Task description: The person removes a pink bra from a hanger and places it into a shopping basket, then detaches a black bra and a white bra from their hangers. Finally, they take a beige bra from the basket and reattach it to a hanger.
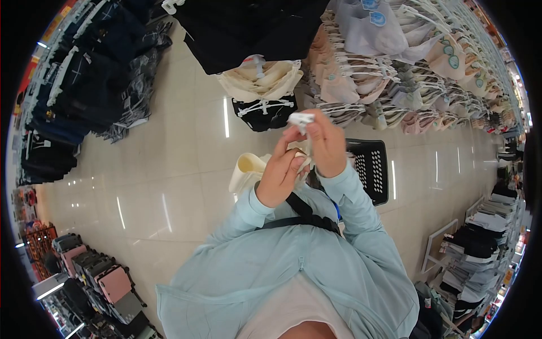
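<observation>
In front of my chest, my left hand (pixel 280 175) has its fingers closed on a cream garment (pixel 246 172), which hangs below and to the left of it. Just to the right and a little higher, my right hand (pixel 326 142) pinches a small white clip-like piece (pixel 301 120), possibly part of a hanger. The fingertips of both hands are close together, and part of the cream cloth shows between them. What lies behind the fingers is hidden.
Black garments (pixel 254 28) hang ahead, with cream ones (pixel 262 82) beneath. Bras (pixel 350 73) fill racks at the upper right. A black basket (pixel 370 169) is at the right. Dark clothes (pixel 84 85) hang at the left; suitcases (pixel 116 282) stand lower left, folded clothes (pixel 474 243) lower right.
</observation>
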Motion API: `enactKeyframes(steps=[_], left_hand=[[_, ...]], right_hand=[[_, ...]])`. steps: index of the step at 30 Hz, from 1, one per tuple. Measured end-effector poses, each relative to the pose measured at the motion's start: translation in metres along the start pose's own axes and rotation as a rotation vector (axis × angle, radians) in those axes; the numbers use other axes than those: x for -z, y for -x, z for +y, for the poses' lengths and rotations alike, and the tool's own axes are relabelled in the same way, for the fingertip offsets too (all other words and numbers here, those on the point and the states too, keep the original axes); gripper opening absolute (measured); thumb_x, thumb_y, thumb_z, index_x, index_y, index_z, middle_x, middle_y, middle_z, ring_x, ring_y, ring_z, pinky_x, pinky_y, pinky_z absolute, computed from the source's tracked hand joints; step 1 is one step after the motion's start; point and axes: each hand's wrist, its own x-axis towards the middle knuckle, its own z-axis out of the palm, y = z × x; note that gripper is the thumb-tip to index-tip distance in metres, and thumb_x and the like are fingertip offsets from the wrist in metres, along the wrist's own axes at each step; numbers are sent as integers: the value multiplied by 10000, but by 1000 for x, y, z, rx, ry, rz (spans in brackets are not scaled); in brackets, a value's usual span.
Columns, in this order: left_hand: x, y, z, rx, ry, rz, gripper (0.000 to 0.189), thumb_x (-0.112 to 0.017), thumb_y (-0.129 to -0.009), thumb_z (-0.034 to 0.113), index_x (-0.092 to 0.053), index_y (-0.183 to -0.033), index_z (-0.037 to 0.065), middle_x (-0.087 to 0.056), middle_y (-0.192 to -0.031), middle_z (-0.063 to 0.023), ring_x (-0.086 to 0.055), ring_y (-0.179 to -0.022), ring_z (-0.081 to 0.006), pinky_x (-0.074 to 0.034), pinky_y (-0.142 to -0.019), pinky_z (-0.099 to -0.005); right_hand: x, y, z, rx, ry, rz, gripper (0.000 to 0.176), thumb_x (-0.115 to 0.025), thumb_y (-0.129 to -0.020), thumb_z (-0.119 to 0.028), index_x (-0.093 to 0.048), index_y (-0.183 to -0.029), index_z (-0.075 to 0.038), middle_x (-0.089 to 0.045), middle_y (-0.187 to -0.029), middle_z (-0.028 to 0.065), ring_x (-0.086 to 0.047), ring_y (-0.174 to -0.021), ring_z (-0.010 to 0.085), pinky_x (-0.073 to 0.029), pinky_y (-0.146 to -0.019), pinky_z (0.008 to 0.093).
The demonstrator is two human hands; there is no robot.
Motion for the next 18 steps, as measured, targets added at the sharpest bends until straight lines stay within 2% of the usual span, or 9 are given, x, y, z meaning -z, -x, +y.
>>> enactKeyframes(steps=[1,2,4,5,7,8,10,12,18], left_hand=[[3,-1,9,35,95,-32,299,-344,-920,211,-516,-921,-34,-503,-982,-94,-488,-610,-78,-369,-495,-194],[7,-3,15,36,96,-29,299,-344,-920,211,-516,-921,-34,-503,-982,-94,-488,-610,-78,-369,-495,-194],[13,-4,22,192,175,-26,270,-357,-915,175,-513,-854,-38,-525,-902,-127,-499,-603,-118,-414,-555,-232],[16,-3,22,192,177,-24,270,-357,-915,175,-513,-854,-38,-525,-902,-127,-499,-603,-118,-414,-555,-232],[20,-1,19,224,90,-35,276,-367,-915,189,-520,-839,-28,-537,-722,-84,-485,-539,-111,-406,-517,-228],[22,-2,20,224,91,-34,276,-367,-915,189,-520,-839,-28,-537,-722,-84,-485,-539,-111,-406,-517,-228],[23,-4,23,232,18,-50,272,-376,-914,195,-525,-828,-15,-510,-590,-44,-468,-487,-107,-397,-482,-233],[22,-4,23,224,20,-18,271,-382,-912,199,-526,-824,-13,-510,-586,-50,-473,-481,-113,-395,-477,-234],[21,-4,17,151,-83,47,271,-409,-901,211,-529,-811,-14,-501,-572,-76,-495,-461,-146,-381,-456,-252]], right_hand=[[5,-2,-4,73,69,104,181,-395,-879,-151,-510,-917,-17,-596,-658,68,-589,-553,166,-448,-523,238],[11,-2,-3,72,69,100,181,-395,-879,-151,-510,-917,-17,-596,-658,68,-589,-553,166,-448,-523,238],[27,-2,-1,103,147,26,179,-398,-879,-150,-518,-906,-20,-562,-591,51,-562,-505,155,-423,-481,248],[32,0,-6,92,205,-20,174,-422,-874,-166,-530,-895,-32,-531,-557,48,-535,-470,174,-396,-454,262],[38,2,-15,132,274,-114,171,-437,-868,-176,-534,-892,-37,-523,-551,49,-529,-469,192,-392,-452,268],[40,4,-17,172,342,-207,169,-452,-863,-186,-537,-890,-43,-516,-544,50,-523,-467,211,-389,-450,273],[38,8,-14,210,347,-214,168,-474,-850,-205,-536,-881,-52,-509,-532,54,-512,-466,243,-376,-436,300],[36,9,-16,325,425,-263,155,-492,-838,-198,-531,-873,-53,-516,-531,60,-513,-462,249,-367,-424,321],[30,11,-15,224,425,-239,122,-508,-829,-173,-519,-831,-51,-515,-508,61,-512,-444,251,-358,-405,324]])
